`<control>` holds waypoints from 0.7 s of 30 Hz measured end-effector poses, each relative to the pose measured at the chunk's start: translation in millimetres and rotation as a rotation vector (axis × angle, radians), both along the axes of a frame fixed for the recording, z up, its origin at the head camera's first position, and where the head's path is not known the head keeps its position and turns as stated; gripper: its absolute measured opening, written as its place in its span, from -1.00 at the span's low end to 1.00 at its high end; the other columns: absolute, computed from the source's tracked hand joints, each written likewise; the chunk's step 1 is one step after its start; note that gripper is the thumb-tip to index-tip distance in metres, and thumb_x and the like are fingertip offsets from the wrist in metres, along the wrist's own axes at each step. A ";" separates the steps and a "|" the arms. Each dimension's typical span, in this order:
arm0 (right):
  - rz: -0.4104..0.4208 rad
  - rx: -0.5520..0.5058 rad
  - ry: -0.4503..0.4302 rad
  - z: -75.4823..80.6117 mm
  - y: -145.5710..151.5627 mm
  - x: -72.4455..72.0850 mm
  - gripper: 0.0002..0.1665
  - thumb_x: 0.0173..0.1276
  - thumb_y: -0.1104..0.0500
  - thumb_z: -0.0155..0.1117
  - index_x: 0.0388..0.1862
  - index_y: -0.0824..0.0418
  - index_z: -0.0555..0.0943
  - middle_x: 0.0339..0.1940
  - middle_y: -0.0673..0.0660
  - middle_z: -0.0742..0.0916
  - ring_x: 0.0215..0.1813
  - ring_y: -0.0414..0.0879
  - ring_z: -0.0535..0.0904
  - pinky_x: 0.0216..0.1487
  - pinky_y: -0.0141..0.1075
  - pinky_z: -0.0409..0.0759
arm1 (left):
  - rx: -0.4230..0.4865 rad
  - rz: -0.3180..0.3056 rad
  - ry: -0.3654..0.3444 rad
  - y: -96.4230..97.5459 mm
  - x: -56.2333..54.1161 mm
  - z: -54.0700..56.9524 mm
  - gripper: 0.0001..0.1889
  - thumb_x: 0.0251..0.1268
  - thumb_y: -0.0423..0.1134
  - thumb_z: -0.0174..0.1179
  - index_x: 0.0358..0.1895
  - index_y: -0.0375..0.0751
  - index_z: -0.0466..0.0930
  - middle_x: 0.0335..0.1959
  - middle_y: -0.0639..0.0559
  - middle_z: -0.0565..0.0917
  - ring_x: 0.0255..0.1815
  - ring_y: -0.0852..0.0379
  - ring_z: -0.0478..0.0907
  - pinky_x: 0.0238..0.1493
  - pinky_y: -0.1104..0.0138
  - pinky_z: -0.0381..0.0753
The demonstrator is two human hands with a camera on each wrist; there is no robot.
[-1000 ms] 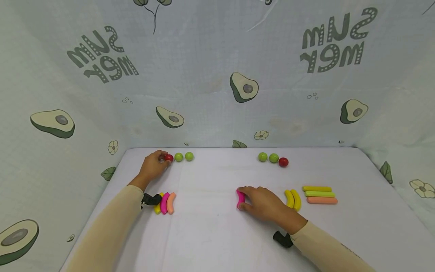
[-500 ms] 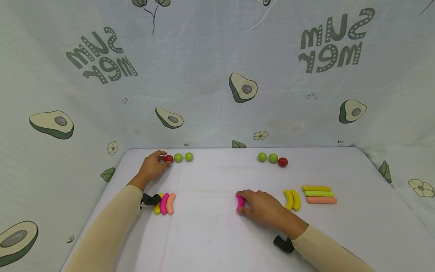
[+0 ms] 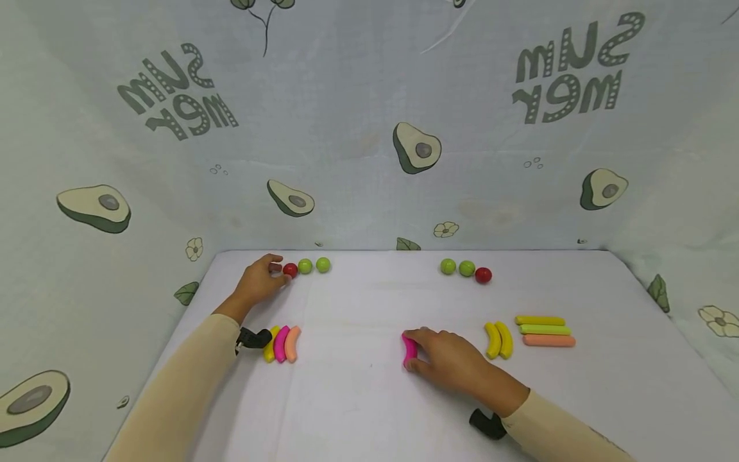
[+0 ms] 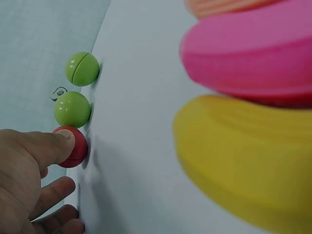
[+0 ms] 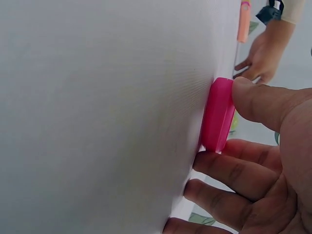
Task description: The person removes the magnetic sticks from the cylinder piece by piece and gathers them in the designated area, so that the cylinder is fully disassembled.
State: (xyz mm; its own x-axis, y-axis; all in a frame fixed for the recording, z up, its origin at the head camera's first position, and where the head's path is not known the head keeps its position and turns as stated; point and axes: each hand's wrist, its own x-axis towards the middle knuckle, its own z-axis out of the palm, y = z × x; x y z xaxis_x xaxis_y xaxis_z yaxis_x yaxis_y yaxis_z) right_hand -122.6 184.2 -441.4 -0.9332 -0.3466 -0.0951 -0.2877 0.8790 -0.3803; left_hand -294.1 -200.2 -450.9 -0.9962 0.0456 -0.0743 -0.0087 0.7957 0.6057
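Observation:
At the back left, a small shiny red ball (image 3: 290, 270) ends a row with two green balls (image 3: 314, 265). My left hand (image 3: 258, 282) is right beside it, fingers loosely spread; in the left wrist view the thumb (image 4: 56, 147) overlaps the red ball (image 4: 78, 148) and the other fingers stand away from it. Near the middle of the table, my right hand (image 3: 453, 359) pinches a curved pink banana-shaped piece (image 3: 410, 350) end to end. In the right wrist view the thumb is on one end of this pink piece (image 5: 218, 115), the index finger at the other, close to the tabletop.
Curved yellow, pink (image 3: 281, 344) and orange pieces lie beside the left wrist camera (image 3: 255, 338). Two curved yellow pieces (image 3: 499, 340) and three straight sticks (image 3: 544, 330) lie right of the right hand. Two green balls (image 3: 457, 267) and a red one (image 3: 483, 275) sit at the back right.
My left fingers have come off the red ball, drawing slightly left. My right hand has shifted the pink piece a little towards the near edge.

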 end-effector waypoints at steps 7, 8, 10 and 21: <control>0.010 0.002 -0.012 -1.4 4.2 -2.4 -0.26 0.26 -0.06 0.55 0.36 0.14 0.56 0.19 0.07 0.71 0.13 0.04 0.67 0.16 -0.04 0.62 | -0.018 -0.016 0.065 -1.6 3.4 7.8 -0.41 0.46 -0.14 0.24 0.45 -0.28 0.35 0.31 -0.29 0.55 0.35 -0.32 0.43 0.34 -0.15 0.42; 0.013 0.000 -0.018 -1.1 4.9 -2.8 -0.22 0.26 -0.07 0.55 0.40 0.15 0.53 0.21 0.08 0.71 0.15 0.04 0.66 0.18 -0.03 0.62 | -0.023 -0.020 0.089 -0.9 3.9 9.4 -0.42 0.48 -0.13 0.23 0.45 -0.27 0.35 0.31 -0.28 0.56 0.36 -0.31 0.43 0.34 -0.16 0.42; 0.013 -0.002 -0.026 -0.4 6.6 -3.0 -0.13 0.26 -0.09 0.55 0.47 0.16 0.46 0.22 0.10 0.71 0.18 0.06 0.66 0.19 -0.01 0.61 | -0.028 -0.028 0.138 2.1 5.9 13.9 -0.44 0.50 -0.13 0.21 0.44 -0.27 0.36 0.30 -0.28 0.57 0.36 -0.31 0.42 0.34 -0.16 0.41; -0.043 0.010 -0.010 4.0 32.1 -5.3 0.04 0.27 -0.17 0.51 0.61 0.11 0.28 0.29 0.21 0.65 0.35 0.18 0.52 0.24 0.13 0.55 | -0.105 -0.134 0.305 32.9 34.5 36.4 -0.48 0.50 -0.10 0.23 0.42 -0.22 0.45 0.26 -0.18 0.59 0.37 -0.22 0.40 0.32 -0.15 0.43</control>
